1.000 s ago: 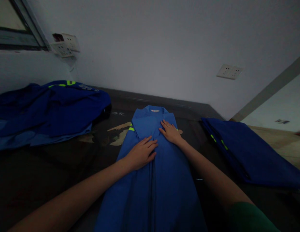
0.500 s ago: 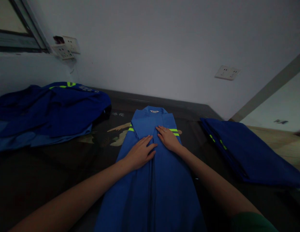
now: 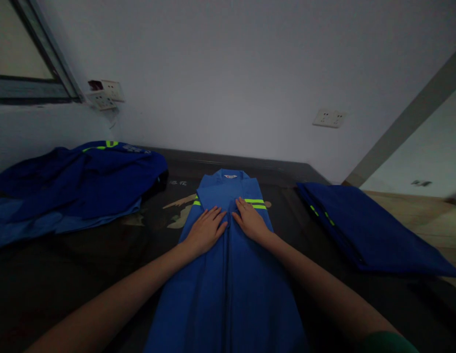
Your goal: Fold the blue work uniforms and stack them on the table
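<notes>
A blue work jacket (image 3: pixel 228 284) with yellow-green stripes lies folded lengthwise in front of me, its collar and white label pointing at the wall. My left hand (image 3: pixel 206 228) rests flat on its left half, fingers stretched out beside the middle seam. On the right half, just below the striped band, my right hand (image 3: pixel 251 219) lies palm down with its fingers extended. Both hands press on the cloth without gripping it. The near end of the jacket runs out of view at the bottom.
A crumpled heap of blue clothing (image 3: pixel 84 184) lies at the left of the dark table (image 3: pixel 113 274). To the right is a neatly folded dark blue garment (image 3: pixel 374 225). Behind the table rises a white wall with a socket (image 3: pixel 329 118).
My left hand's fingers have drawn closer together and it has shifted slightly left on the cloth. The right hand stays flat near the stripes. The head view has tilted a little.
</notes>
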{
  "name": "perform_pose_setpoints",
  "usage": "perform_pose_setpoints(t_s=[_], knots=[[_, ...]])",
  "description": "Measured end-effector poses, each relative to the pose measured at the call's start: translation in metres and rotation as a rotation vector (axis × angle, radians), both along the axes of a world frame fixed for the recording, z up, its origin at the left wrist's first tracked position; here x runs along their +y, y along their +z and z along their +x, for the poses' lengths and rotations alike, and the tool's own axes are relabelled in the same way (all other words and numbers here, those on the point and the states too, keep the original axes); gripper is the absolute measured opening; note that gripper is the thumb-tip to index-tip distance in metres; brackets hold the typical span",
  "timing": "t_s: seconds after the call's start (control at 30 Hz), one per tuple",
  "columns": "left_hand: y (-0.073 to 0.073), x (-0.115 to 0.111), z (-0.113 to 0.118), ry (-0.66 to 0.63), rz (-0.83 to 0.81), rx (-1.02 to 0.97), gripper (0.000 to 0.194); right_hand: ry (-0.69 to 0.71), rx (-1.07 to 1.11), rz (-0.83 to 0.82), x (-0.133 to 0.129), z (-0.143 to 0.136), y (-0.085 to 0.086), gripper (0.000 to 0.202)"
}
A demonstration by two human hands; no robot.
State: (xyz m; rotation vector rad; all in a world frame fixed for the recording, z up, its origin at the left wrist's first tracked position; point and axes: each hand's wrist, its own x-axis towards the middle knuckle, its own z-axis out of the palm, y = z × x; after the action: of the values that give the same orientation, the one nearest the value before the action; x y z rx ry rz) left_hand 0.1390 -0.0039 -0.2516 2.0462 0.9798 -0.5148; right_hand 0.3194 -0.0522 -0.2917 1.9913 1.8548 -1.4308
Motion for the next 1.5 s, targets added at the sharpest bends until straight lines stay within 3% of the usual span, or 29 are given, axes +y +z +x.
perform_pose_setpoints(t_s=[0.27, 0.53, 0.7, 0.8, 0.9, 0.97, 1.03, 1.13, 1.2, 1.27, 1.33, 1.43, 1.5], knots=[[-0.014, 0.003, -0.015, -0.095, 0.034, 0.007, 0.049, 0.068, 0.025, 0.015, -0.017, -0.003, 0.006, 0.058], [-0.010, 0.004, -0.017, -0.142, 0.001, 0.058, 0.054, 0.005, 0.090, 0.030, -0.015, -0.007, 0.035, 0.051], [0.002, 0.005, -0.013, -0.034, 0.049, 0.038, 0.058, 0.056, 0.153, -0.037, -0.019, -0.020, 0.046, 0.054], [0.030, 0.011, -0.012, 0.049, 0.083, 0.006, 0.053, -0.039, 0.213, -0.062, -0.019, -0.015, 0.054, 0.058], [0.082, 0.018, -0.017, 0.136, 0.039, -0.080, 0.043, -0.196, 0.348, 0.014, -0.028, 0.005, 0.086, 0.059], [0.130, 0.016, -0.023, 0.223, -0.104, -0.174, 0.039, -0.275, 0.477, 0.061, -0.045, 0.024, 0.125, 0.058], [0.181, 0.005, -0.034, 0.378, -0.290, -0.226, 0.040, -0.360, 0.605, -0.020, -0.072, 0.048, 0.176, 0.051], [0.250, -0.028, -0.063, 0.624, -0.601, -0.142, 0.037, -0.517, 0.723, -0.351, -0.124, 0.083, 0.250, 0.039], [0.281, -0.056, -0.089, 0.634, -0.882, 0.027, 0.039, -0.586, 0.803, -0.651, -0.163, 0.099, 0.284, 0.038], [0.296, -0.083, -0.116, 0.584, -0.968, 0.200, 0.039, -0.600, 0.841, -0.834, -0.204, 0.105, 0.300, 0.041], [0.297, -0.109, -0.137, 0.608, -0.797, 0.301, 0.035, -0.613, 0.793, -0.879, -0.241, 0.096, 0.299, 0.044], [0.281, -0.143, -0.146, 0.806, -0.510, 0.267, 0.046, -0.797, 0.579, -0.736, -0.277, 0.058, 0.283, 0.055], [0.266, -0.162, -0.137, 0.963, -0.460, 0.167, 0.059, -0.954, 0.447, -0.611, -0.283, 0.027, 0.273, 0.059]])
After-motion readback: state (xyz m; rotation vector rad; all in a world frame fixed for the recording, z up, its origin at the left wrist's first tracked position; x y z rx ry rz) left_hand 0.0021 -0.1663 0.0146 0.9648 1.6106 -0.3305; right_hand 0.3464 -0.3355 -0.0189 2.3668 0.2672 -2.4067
